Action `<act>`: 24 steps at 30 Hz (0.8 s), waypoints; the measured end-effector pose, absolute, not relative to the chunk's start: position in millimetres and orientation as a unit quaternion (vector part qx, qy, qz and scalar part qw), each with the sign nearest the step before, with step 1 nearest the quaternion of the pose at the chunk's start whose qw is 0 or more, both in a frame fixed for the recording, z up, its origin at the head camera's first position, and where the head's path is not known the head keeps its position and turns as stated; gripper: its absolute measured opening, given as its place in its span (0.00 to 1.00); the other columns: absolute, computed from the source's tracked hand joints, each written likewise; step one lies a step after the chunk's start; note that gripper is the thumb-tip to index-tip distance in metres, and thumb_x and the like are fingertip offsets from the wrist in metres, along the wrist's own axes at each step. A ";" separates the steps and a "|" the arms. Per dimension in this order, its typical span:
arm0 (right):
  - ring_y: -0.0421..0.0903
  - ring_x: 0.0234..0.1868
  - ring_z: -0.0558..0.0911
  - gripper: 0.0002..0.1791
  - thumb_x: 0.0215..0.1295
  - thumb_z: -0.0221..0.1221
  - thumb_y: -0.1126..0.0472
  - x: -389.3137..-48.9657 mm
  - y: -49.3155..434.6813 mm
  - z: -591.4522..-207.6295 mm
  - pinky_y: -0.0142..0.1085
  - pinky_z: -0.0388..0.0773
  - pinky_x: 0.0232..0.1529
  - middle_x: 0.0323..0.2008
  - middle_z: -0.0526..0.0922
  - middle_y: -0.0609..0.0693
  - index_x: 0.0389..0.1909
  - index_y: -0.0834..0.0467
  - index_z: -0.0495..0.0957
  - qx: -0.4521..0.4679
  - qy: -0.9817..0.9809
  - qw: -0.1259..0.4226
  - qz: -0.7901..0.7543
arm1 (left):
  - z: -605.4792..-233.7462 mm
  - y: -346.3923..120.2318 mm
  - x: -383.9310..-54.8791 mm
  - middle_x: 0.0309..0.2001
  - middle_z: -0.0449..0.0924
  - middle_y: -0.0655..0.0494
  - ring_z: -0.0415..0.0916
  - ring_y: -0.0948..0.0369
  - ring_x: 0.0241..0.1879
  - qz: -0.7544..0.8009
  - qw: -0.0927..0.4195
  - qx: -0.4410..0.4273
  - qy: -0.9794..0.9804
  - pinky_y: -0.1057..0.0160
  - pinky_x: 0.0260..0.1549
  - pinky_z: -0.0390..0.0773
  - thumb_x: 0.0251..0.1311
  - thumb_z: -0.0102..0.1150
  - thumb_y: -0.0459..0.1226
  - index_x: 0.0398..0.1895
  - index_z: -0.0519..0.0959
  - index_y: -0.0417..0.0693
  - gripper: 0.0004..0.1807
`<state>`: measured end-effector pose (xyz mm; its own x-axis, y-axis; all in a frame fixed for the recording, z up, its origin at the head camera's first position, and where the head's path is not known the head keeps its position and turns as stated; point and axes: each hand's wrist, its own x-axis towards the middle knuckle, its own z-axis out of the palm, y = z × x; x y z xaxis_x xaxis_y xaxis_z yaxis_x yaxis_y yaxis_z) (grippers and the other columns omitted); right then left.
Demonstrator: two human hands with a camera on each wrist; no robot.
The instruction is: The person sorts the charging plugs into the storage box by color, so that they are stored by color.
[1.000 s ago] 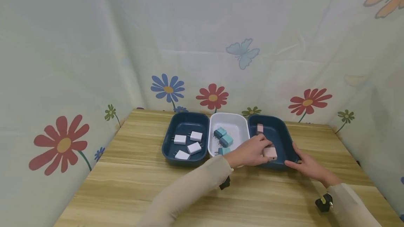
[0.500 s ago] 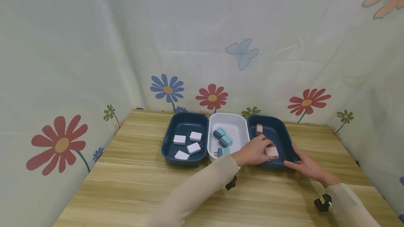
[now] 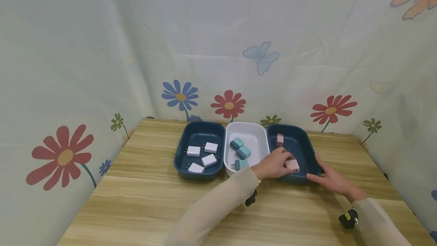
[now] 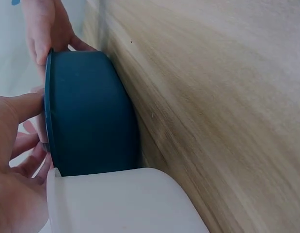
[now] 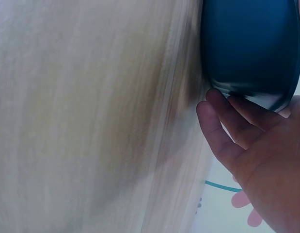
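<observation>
My left hand point(image 3: 274, 164) reaches into the right-hand dark blue tray point(image 3: 302, 145) and pinches a pink plug-in charger point(image 3: 292, 165) low over the tray's front part. Another pink charger point(image 3: 280, 140) lies near that tray's back left corner. At the front right corner, my right hand point(image 3: 332, 177) holds the tray's edge, thumb on the rim and fingers along the outer wall. In the right wrist view, those fingers point(image 5: 237, 121) reach the wall close above the table. The left wrist view shows the thumb and fingers of my left hand point(image 4: 16, 160) at the rim.
A white tray point(image 3: 261, 134) stands in the middle, against the right tray, with three teal chargers point(image 3: 243, 152) in it. Left of it, another dark blue tray point(image 3: 201, 124) holds several white chargers point(image 3: 209, 160). The wooden table point(image 3: 143, 200) meets a flower-printed curtain point(image 3: 211, 60) behind.
My left wrist has shifted a little to the right, with the pink charger still pinched in the fingers. My right hand stays at the tray's corner.
</observation>
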<state>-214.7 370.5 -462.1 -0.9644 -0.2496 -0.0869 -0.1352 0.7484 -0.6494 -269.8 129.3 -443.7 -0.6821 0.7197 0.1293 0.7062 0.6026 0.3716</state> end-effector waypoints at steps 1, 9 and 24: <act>0.71 0.63 0.59 0.51 0.66 0.57 0.49 -214.7 370.7 -461.7 0.63 0.64 0.54 0.68 0.45 0.75 0.73 0.63 0.33 -0.102 0.932 0.085 -0.338 | -443.9 129.9 -270.2 0.47 0.71 0.60 0.66 0.69 0.40 0.199 0.017 0.398 0.895 0.78 0.39 0.66 0.58 0.62 0.48 0.58 0.75 0.50 0.26; 0.71 0.62 0.61 0.52 0.65 0.58 0.48 -215.3 371.7 -462.4 0.63 0.65 0.53 0.68 0.47 0.74 0.74 0.60 0.32 -0.095 0.932 0.087 -0.338 | -445.7 134.7 -271.9 0.47 0.71 0.61 0.66 0.69 0.40 0.192 0.021 0.390 0.900 0.77 0.38 0.67 0.59 0.62 0.50 0.58 0.75 0.52 0.26; 0.72 0.62 0.60 0.51 0.65 0.58 0.48 -213.5 372.8 -461.9 0.64 0.63 0.54 0.67 0.48 0.75 0.73 0.62 0.34 -0.100 0.934 0.072 -0.335 | -445.9 136.9 -273.5 0.46 0.72 0.60 0.69 0.70 0.42 0.231 0.023 0.387 0.892 0.77 0.42 0.69 0.59 0.62 0.49 0.59 0.74 0.48 0.27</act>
